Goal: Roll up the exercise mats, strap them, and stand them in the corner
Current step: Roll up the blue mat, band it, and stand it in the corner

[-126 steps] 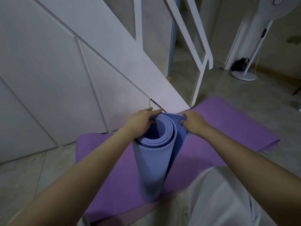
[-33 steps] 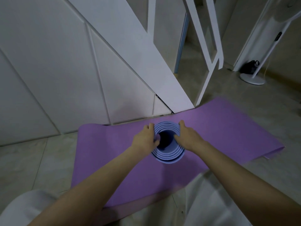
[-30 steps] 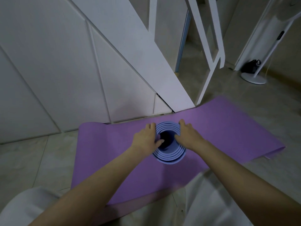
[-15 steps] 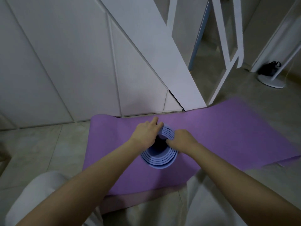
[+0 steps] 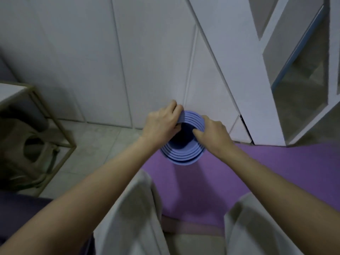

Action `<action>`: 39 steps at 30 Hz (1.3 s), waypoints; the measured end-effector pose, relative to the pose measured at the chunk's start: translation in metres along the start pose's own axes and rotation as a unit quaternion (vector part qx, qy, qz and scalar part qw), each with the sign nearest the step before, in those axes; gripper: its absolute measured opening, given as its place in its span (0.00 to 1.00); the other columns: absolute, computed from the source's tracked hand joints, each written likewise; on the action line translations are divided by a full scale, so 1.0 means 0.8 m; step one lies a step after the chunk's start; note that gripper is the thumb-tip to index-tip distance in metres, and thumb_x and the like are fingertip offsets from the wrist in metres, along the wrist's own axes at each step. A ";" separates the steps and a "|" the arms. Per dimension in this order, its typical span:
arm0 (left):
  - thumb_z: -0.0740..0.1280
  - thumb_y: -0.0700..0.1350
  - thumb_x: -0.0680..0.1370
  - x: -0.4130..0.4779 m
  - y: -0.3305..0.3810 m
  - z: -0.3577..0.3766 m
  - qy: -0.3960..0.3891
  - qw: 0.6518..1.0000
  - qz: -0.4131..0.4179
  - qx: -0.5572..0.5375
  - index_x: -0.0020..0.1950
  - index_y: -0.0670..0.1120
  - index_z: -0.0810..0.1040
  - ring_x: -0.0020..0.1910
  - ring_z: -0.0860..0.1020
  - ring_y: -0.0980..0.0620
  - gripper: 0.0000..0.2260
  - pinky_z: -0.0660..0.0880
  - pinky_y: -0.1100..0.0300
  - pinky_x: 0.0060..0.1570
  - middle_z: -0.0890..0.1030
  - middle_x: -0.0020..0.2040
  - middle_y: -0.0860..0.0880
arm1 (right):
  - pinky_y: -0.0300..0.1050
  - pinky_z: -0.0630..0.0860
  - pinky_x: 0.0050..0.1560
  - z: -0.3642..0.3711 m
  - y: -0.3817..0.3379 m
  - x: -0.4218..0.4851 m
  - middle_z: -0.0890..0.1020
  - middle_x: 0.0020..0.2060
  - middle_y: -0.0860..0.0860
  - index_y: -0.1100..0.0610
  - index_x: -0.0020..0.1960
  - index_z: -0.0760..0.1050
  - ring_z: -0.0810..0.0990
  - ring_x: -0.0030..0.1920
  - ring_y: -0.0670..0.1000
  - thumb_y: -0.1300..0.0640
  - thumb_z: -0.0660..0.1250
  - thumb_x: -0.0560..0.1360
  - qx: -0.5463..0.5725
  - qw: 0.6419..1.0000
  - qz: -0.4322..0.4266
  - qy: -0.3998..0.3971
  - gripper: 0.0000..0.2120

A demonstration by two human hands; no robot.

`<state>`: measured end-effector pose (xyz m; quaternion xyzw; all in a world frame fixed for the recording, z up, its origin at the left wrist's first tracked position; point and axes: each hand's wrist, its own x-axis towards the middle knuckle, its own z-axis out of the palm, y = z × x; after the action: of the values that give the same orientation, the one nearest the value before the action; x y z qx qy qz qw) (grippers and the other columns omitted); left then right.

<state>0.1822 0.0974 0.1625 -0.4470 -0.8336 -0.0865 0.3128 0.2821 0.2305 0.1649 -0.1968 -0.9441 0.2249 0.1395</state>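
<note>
Gripping the rolled blue mat [image 5: 184,155] with our left hand [image 5: 161,124] and right hand [image 5: 214,134], we hold it upright. It is not tied yet, and the purple mat [image 5: 276,172] lies flat.

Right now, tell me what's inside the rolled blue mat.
The rolled blue mat shows only a dark hollow; left hand and right hand grip its rim. Its bottom is hidden in shadow.
</note>
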 end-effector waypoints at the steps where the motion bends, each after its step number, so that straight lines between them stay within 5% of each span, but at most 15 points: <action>1: 0.77 0.46 0.59 -0.006 -0.016 -0.006 0.014 1.000 -0.014 0.000 0.44 0.44 0.78 0.27 0.75 0.48 0.17 0.60 0.63 0.19 0.77 0.40 0.48 | 0.45 0.70 0.42 0.005 -0.016 0.007 0.81 0.49 0.59 0.60 0.63 0.71 0.78 0.48 0.60 0.54 0.63 0.76 0.005 1.000 -0.019 0.002 0.17; 7: 0.69 0.39 0.65 -0.063 -0.102 -0.025 0.099 0.993 -0.065 0.003 0.52 0.44 0.71 0.35 0.75 0.44 0.17 0.69 0.55 0.28 0.77 0.42 0.43 | 0.50 0.74 0.50 0.060 -0.102 0.040 0.81 0.51 0.59 0.59 0.63 0.72 0.78 0.51 0.62 0.55 0.64 0.75 0.050 0.996 -0.073 -0.006 0.18; 10: 0.63 0.42 0.68 -0.111 -0.140 -0.030 0.072 0.991 -0.112 0.020 0.56 0.42 0.72 0.40 0.76 0.42 0.17 0.64 0.56 0.41 0.77 0.45 0.43 | 0.50 0.73 0.49 0.101 -0.139 0.046 0.81 0.51 0.60 0.61 0.60 0.74 0.78 0.51 0.63 0.55 0.63 0.74 0.063 0.995 -0.075 -0.024 0.16; 17: 0.57 0.47 0.75 -0.270 -0.192 -0.048 -0.031 0.951 -0.286 0.113 0.57 0.45 0.75 0.45 0.75 0.43 0.14 0.64 0.51 0.48 0.76 0.47 0.45 | 0.52 0.72 0.52 0.200 -0.213 0.017 0.80 0.53 0.62 0.62 0.60 0.73 0.77 0.54 0.64 0.56 0.62 0.75 0.071 0.990 -0.071 -0.096 0.16; 22: 0.61 0.45 0.76 -0.382 -0.194 -0.066 -0.299 0.830 -0.446 0.150 0.65 0.46 0.68 0.61 0.67 0.43 0.17 0.63 0.43 0.62 0.68 0.63 0.44 | 0.51 0.72 0.51 0.256 -0.245 -0.019 0.80 0.53 0.61 0.61 0.60 0.73 0.77 0.53 0.63 0.55 0.61 0.75 0.049 0.979 -0.097 -0.171 0.16; 26: 0.57 0.48 0.80 -0.443 -0.188 -0.077 -0.389 0.739 -0.530 0.150 0.67 0.46 0.62 0.65 0.65 0.42 0.16 0.64 0.46 0.62 0.65 0.66 0.43 | 0.52 0.71 0.54 0.279 -0.266 -0.045 0.78 0.56 0.61 0.59 0.69 0.65 0.75 0.57 0.63 0.54 0.62 0.77 -0.009 0.964 -0.153 -0.216 0.22; 35: 0.58 0.43 0.81 -0.492 -0.168 -0.070 -0.399 0.719 -0.560 0.099 0.65 0.44 0.66 0.64 0.68 0.46 0.13 0.63 0.52 0.62 0.71 0.63 0.46 | 0.49 0.71 0.44 0.290 -0.279 -0.063 0.77 0.56 0.61 0.63 0.69 0.61 0.77 0.54 0.61 0.54 0.61 0.79 -0.076 0.951 -0.183 -0.237 0.23; 39: 0.55 0.45 0.82 -0.480 -0.173 -0.080 -0.263 0.741 -0.617 0.034 0.61 0.43 0.71 0.57 0.73 0.44 0.11 0.64 0.53 0.56 0.78 0.56 0.44 | 0.50 0.72 0.47 0.286 -0.274 -0.066 0.76 0.57 0.62 0.65 0.67 0.62 0.77 0.55 0.61 0.54 0.61 0.79 -0.067 0.950 -0.164 -0.256 0.22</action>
<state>0.2558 -0.2761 0.0017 0.1704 -0.9787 -0.1114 -0.0252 0.1809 -0.0569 0.0638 0.0158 -0.9801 0.1781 -0.0860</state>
